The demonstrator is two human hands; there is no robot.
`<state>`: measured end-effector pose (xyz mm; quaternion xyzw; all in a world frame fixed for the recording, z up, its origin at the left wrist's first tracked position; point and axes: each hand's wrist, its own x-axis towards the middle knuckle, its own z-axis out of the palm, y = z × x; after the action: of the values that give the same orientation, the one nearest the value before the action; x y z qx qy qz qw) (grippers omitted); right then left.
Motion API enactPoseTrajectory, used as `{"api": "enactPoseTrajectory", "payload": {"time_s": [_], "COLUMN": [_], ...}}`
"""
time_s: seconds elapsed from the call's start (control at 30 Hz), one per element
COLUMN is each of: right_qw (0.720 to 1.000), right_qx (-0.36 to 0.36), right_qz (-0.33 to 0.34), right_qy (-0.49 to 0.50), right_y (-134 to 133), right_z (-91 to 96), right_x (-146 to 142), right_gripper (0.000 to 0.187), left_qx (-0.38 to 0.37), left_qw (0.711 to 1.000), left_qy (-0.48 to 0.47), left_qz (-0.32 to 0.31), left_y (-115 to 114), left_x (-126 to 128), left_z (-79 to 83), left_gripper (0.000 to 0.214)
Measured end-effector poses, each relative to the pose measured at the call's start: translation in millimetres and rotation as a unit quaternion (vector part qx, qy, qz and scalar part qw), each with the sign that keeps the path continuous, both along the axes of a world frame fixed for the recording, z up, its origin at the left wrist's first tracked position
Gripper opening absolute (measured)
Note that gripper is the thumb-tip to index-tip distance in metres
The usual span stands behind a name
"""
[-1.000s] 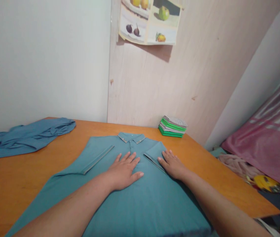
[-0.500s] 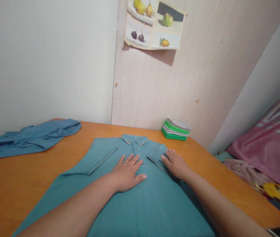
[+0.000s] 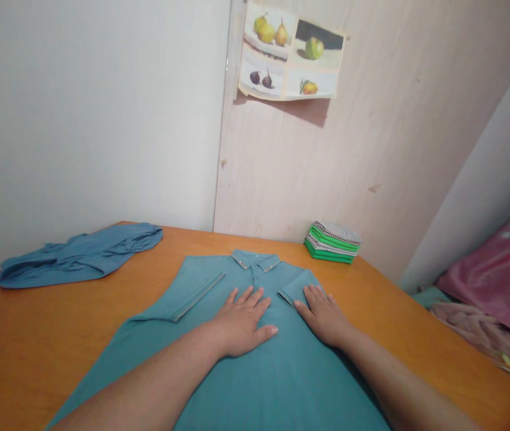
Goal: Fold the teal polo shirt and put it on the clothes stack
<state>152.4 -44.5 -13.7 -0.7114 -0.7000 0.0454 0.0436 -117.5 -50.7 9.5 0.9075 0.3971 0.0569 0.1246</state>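
Observation:
A teal polo shirt (image 3: 273,377) lies spread front side up, its collar (image 3: 255,261) pointing away from me. Both short sleeves are turned inward over the chest, the left sleeve (image 3: 187,291) showing a pale-edged cuff. My left hand (image 3: 245,320) rests flat on the middle of the chest below the button placket, fingers spread. On the right sleeve (image 3: 297,284) and the cloth beside it lies my right hand (image 3: 322,314), palm down with the fingers stretched out. Neither hand grips anything. My forearms cover parts of the shirt's lower body.
The shirt lies on an orange-brown table (image 3: 79,326). A crumpled blue garment (image 3: 84,254) is at the far left. Near the back right corner sits a stack of folded green and striped cloths (image 3: 333,242). Beyond the right edge are pink fabric (image 3: 497,278) and a beige cloth (image 3: 474,320).
The whole view has shifted, so things appear further right and slightly lower. My right hand has moved slightly down the shirt, uncovering more of the right sleeve. My left hand stays on the chest.

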Motion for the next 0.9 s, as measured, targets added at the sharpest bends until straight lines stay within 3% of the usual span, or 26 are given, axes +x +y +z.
{"api": "enactPoseTrajectory", "payload": {"time_s": [0.23, 0.4, 0.5, 0.7, 0.8, 0.9], "right_qw": [1.0, 1.0, 0.999, 0.998, 0.998, 0.998], "right_qx": [-0.001, 0.003, 0.021, 0.041, 0.037, 0.042], "right_qz": [-0.002, -0.005, -0.004, 0.041, 0.047, 0.047], "right_qy": [-0.008, -0.017, -0.027, -0.02, -0.019, -0.017], "right_y": [1, 1, -3, -17, -20, -17], "right_z": [-8.0, -3.6, 0.7, -6.9, -17.5, -23.4], "right_x": [-1, -2, 2, 8, 8, 8], "right_gripper": [0.088, 0.086, 0.083, 0.083, 0.083, 0.081], "left_qx": [-0.002, 0.005, 0.016, 0.079, 0.083, 0.045], "left_qw": [1.0, 1.0, 1.0, 0.991, 0.98, 0.977], "left_qy": [-0.003, -0.012, -0.015, 0.008, 0.035, 0.044], "left_qz": [0.003, 0.006, 0.013, 0.104, 0.175, 0.204], "left_y": [0, -2, -2, 6, 12, 18], "left_x": [-1, 0, -5, -47, -74, -93], "left_z": [-0.8, -3.3, 3.9, 26.5, 20.6, 6.2], "left_gripper": [0.08, 0.083, 0.086, 0.08, 0.085, 0.088]}}
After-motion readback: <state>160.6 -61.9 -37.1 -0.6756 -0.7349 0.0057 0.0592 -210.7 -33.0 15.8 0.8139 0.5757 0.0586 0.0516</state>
